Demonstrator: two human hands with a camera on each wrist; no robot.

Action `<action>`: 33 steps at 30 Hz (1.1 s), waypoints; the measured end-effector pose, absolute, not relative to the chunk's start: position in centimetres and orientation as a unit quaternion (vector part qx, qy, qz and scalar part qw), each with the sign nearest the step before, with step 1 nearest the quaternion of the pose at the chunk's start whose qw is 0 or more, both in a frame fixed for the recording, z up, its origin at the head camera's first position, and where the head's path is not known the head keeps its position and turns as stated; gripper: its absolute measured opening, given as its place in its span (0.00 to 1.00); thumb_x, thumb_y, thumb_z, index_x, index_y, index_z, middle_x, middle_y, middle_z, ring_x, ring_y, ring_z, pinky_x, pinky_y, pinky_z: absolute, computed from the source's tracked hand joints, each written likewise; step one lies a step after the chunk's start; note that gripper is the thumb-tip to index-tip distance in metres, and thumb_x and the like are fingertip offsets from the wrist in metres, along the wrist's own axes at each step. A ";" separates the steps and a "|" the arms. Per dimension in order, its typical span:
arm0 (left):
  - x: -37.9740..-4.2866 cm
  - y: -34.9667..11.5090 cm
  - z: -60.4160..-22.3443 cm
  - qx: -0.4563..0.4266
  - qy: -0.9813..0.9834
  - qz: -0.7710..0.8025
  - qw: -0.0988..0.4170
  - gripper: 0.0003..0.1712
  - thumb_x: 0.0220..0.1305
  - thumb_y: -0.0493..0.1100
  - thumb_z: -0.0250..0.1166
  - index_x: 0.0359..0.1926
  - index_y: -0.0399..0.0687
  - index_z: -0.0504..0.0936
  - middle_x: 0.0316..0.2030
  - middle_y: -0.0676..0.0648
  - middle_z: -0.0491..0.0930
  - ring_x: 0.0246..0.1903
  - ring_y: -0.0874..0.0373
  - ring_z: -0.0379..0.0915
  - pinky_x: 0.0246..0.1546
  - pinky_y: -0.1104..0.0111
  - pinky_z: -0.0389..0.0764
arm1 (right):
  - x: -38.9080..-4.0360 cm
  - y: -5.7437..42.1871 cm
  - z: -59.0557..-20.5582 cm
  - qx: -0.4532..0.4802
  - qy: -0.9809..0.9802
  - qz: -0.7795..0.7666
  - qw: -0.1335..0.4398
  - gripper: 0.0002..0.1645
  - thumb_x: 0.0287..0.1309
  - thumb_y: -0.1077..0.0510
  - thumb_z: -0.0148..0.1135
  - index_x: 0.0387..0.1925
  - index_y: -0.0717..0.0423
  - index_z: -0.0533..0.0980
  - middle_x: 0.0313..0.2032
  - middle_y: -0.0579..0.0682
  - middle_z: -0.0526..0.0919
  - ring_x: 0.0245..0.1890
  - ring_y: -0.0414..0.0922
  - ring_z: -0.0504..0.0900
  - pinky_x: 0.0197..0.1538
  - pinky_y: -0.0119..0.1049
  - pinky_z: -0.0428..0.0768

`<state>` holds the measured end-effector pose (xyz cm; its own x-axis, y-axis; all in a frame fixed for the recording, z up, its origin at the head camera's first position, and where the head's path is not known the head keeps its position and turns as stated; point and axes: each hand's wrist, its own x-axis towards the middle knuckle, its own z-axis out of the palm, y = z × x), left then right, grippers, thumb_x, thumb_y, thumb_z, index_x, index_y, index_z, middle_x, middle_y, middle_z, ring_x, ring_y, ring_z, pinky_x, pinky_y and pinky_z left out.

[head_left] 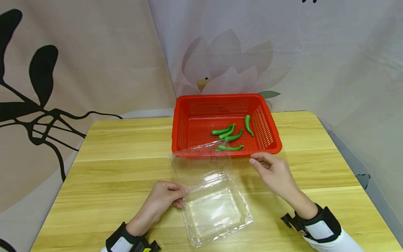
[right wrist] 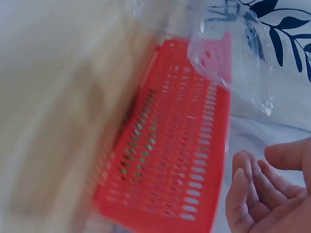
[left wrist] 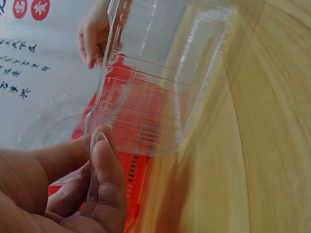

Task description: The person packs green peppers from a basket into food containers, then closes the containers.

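A clear plastic clamshell box stands with its lid folded back toward the red basket. Between thumb and fingers, my left hand pinches the box's left rim near the hinge; the left wrist view shows the grip on the thin rim. My right hand hovers by the basket's front right corner. Its fingers are loosely bent, and the thumb is apart from them with nothing between. Several green chili peppers lie in the basket, one of them partly behind the clear lid.
The red perforated plastic basket stands at the table's back edge, before a printed cloth backdrop. Its front wall overlaps the lid in the head view. Wood-grain tabletop surrounds the box on both sides.
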<state>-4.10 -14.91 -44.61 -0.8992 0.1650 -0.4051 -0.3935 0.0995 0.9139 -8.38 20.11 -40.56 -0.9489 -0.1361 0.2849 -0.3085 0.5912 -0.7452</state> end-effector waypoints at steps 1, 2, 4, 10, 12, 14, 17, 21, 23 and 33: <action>-4.1 -15.0 -44.5 -0.080 0.711 0.667 0.209 0.14 0.66 0.37 0.74 0.40 0.24 0.87 0.22 0.44 0.84 0.20 0.60 0.80 0.24 0.70 0.85 | -8.6 20.3 -40.2 0.128 -0.886 0.432 0.107 0.06 0.68 0.65 0.68 0.44 0.61 0.86 0.33 0.47 0.88 0.31 0.38 0.81 0.34 0.26 0.79; -4.1 -15.1 -44.5 -0.081 0.711 0.667 0.208 0.14 0.66 0.37 0.74 0.40 0.24 0.87 0.22 0.44 0.84 0.20 0.60 0.79 0.24 0.70 0.85 | -8.8 20.4 -39.8 0.130 -0.887 0.428 0.115 0.06 0.68 0.65 0.68 0.44 0.61 0.86 0.33 0.48 0.88 0.30 0.38 0.81 0.33 0.25 0.78; -4.0 -15.2 -44.4 -0.082 0.710 0.668 0.208 0.14 0.66 0.37 0.74 0.41 0.24 0.87 0.23 0.43 0.84 0.20 0.60 0.80 0.24 0.70 0.85 | -9.3 20.7 -38.9 0.133 -0.888 0.421 0.125 0.06 0.68 0.64 0.68 0.45 0.60 0.86 0.33 0.48 0.87 0.29 0.39 0.80 0.32 0.24 0.77; -3.9 -15.5 -44.4 -0.091 0.714 0.664 0.205 0.14 0.66 0.37 0.74 0.40 0.25 0.87 0.24 0.40 0.85 0.20 0.60 0.80 0.24 0.70 0.85 | -11.0 21.1 -36.7 0.150 -0.898 0.393 0.132 0.08 0.69 0.62 0.69 0.47 0.60 0.85 0.36 0.50 0.89 0.29 0.42 0.79 0.32 0.24 0.75; -3.9 -15.5 -44.3 -0.092 0.715 0.663 0.202 0.13 0.66 0.37 0.74 0.40 0.25 0.87 0.23 0.40 0.85 0.20 0.60 0.80 0.24 0.70 0.85 | -11.8 21.1 -36.1 0.158 -0.902 0.381 0.130 0.09 0.69 0.61 0.69 0.47 0.61 0.85 0.38 0.51 0.90 0.28 0.43 0.79 0.32 0.25 0.75; -3.9 -15.5 -44.3 -0.091 0.716 0.663 0.200 0.13 0.66 0.37 0.74 0.40 0.25 0.87 0.23 0.41 0.84 0.20 0.60 0.80 0.23 0.70 0.85 | -12.5 21.0 -35.5 0.165 -0.906 0.370 0.122 0.11 0.69 0.60 0.69 0.48 0.61 0.85 0.41 0.53 0.90 0.27 0.43 0.79 0.31 0.28 0.76; -3.8 -15.5 -44.3 -0.087 0.716 0.664 0.197 0.14 0.66 0.37 0.74 0.40 0.24 0.87 0.22 0.43 0.84 0.19 0.59 0.80 0.23 0.70 0.85 | -13.3 20.7 -34.7 0.169 -0.914 0.355 0.098 0.14 0.69 0.57 0.69 0.51 0.60 0.84 0.42 0.53 0.90 0.24 0.44 0.77 0.28 0.33 0.76; -3.8 -15.5 -44.4 -0.083 0.716 0.666 0.194 0.14 0.67 0.37 0.73 0.40 0.24 0.87 0.22 0.44 0.84 0.19 0.59 0.80 0.23 0.70 0.85 | -14.5 20.2 -33.9 0.159 -0.932 0.321 0.044 0.21 0.71 0.50 0.68 0.57 0.58 0.82 0.26 0.49 0.84 0.17 0.44 0.70 0.26 0.40 0.71; -3.7 -15.6 -44.5 -0.082 0.715 0.666 0.194 0.14 0.67 0.37 0.73 0.41 0.24 0.87 0.22 0.43 0.84 0.19 0.59 0.80 0.23 0.70 0.85 | -15.1 19.8 -33.6 0.155 -0.940 0.303 0.015 0.25 0.71 0.46 0.67 0.60 0.58 0.80 0.19 0.48 0.78 0.15 0.44 0.66 0.25 0.41 0.68; -3.7 -15.5 -44.4 -0.089 0.708 0.671 0.201 0.14 0.66 0.36 0.74 0.40 0.23 0.86 0.23 0.42 0.84 0.20 0.59 0.81 0.24 0.70 0.85 | -18.3 18.4 -33.9 0.163 -0.948 0.272 -0.040 0.30 0.72 0.45 0.65 0.65 0.59 0.77 0.53 0.57 0.85 0.44 0.51 0.80 0.45 0.48 0.79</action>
<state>-3.69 -15.48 -44.39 -0.9036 0.1444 -0.4033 -0.3951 0.0827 0.9149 -18.27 18.39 -33.90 -0.9440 -0.3298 0.0128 -0.2866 0.7997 -0.5276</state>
